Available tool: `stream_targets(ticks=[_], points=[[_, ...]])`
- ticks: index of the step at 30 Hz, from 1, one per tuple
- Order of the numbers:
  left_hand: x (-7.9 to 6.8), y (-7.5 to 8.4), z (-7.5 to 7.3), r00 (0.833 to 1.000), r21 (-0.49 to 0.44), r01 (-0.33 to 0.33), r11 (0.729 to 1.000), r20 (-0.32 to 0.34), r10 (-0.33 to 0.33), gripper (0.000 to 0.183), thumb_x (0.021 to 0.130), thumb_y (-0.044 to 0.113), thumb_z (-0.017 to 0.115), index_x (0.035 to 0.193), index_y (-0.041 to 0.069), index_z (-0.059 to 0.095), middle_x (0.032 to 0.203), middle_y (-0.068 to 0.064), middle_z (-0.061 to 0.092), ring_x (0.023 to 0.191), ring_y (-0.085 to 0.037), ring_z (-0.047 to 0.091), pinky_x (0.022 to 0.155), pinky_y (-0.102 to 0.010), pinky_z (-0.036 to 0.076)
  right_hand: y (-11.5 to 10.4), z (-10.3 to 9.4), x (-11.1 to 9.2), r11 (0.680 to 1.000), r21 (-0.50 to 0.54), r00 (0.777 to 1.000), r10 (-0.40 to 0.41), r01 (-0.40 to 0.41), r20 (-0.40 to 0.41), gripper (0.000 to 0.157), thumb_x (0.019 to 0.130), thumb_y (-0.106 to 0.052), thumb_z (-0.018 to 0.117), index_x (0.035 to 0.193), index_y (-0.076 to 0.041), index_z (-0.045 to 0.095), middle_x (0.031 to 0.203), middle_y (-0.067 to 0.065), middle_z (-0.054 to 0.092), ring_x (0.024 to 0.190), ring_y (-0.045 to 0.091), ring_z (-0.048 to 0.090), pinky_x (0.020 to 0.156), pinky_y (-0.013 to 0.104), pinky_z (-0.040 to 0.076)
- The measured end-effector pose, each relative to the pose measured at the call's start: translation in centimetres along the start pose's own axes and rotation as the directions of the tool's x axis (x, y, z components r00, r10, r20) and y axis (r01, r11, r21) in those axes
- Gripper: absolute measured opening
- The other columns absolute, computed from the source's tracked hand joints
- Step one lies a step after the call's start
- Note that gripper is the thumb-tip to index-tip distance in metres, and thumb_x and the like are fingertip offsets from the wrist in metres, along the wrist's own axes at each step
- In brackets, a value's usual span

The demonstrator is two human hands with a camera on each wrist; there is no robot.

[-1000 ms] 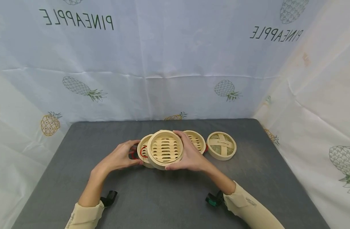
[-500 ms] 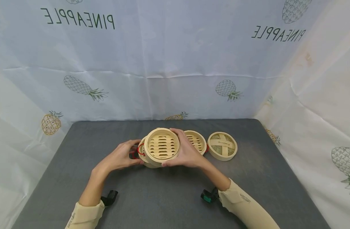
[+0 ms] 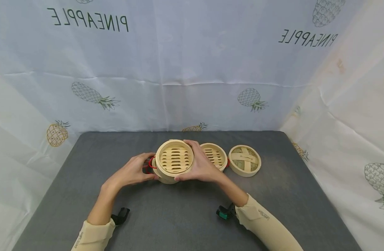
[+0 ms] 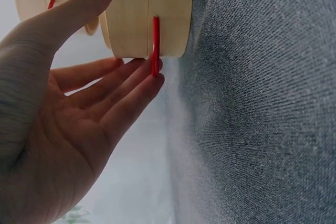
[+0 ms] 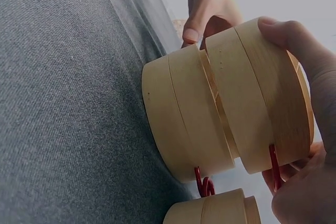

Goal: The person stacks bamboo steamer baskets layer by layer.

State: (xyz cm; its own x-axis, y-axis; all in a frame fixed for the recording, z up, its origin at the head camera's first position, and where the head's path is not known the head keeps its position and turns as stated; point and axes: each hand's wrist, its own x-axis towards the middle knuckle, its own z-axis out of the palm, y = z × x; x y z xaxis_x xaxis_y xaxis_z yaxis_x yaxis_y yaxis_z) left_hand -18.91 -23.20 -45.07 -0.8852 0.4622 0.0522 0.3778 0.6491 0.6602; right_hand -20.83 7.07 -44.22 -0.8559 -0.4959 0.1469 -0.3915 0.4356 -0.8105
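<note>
Baskets (image 3: 174,158) in curled left grip (image 3: 132,171) and right grip (image 3: 202,166), grey table (image 3: 167,216) below, pineapple-print backdrop (image 3: 192,59)

Cream sleeves (image 3: 268,225), small dark print (image 3: 263,214); black wrist devices (image 3: 120,216), right one green-patched; bare hands (image 3: 202,167).

"PINEAPPLE" (image 3: 88,20) is printed on the cloth (image 3: 192,52) in dark letters, seen mirrored, at upper left; the same mirrored word is repeated at upper right. Small marks are borne by the left sleeve (image 3: 96,232) and right sleeve (image 3: 264,223), but cannot be read.
</note>
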Motion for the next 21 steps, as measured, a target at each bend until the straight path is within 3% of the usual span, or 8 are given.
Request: stream_targets(ticks=[13,21], points=[[0.0,-0.1,0.0,1.000,0.046,0.000,0.999,-0.016,0.000,0.085,0.085,0.032,0.096,0.150,-0.005,0.056,0.132,-0.018,0.073,0.112,-0.028,0.076,0.092,-0.045,0.064,0.2,0.5,0.8,0.998,-0.056,1.000,0.015,-0.015,-0.009,0.129,0.062,-0.046,0.103,0.168,-0.018,0.033,0.157,0.005,0.049,0.142,0.027,0.053,0.120,0.056,0.046],[-0.1,-0.1,0.1,1.000,0.049,-0.010,0.999,-0.021,0.011,0.082,0.084,0.030,0.096,0.148,-0.005,0.058,0.126,-0.016,0.075,0.109,-0.027,0.076,0.090,-0.042,0.065,0.0,0.8,1.1,1.000,-0.012,1.000,0.021,-0.021,0.005,0.129,0.064,-0.039,0.105,0.168,-0.022,0.031,0.161,0.006,0.044,0.145,0.028,0.050,0.120,0.055,0.046]])
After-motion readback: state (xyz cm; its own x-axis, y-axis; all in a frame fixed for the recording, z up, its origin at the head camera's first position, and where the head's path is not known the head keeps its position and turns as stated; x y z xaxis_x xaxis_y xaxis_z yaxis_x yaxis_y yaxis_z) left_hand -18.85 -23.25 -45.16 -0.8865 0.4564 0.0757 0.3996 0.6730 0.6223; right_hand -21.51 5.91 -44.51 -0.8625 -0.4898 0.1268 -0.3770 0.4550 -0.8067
